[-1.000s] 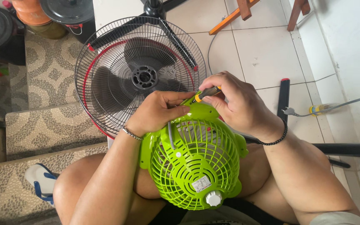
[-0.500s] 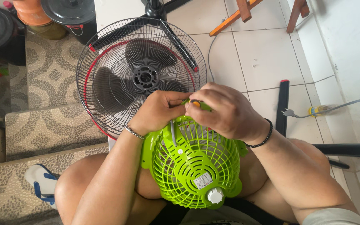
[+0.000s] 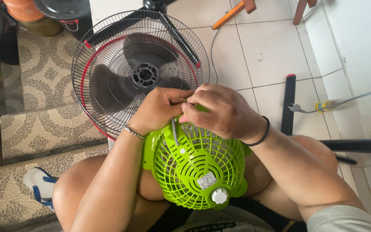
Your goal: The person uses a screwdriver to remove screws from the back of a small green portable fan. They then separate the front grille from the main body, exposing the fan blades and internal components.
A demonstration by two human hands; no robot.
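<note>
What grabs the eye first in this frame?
The bright green fan on the person's lap, at the centre of the view, its grille and white knob facing the camera. The left hand and right hand meet at its top edge. Behind them, a large black wire-caged fan with a red rim lies on the tiled floor.

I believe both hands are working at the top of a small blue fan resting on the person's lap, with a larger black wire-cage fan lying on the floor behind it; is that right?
Not quite: the small fan is bright green, not blue, as the head view shows. The rest holds: the left hand and right hand meet at its top, it rests on the lap, and the larger black wire-cage fan lies on the floor behind it.
</note>
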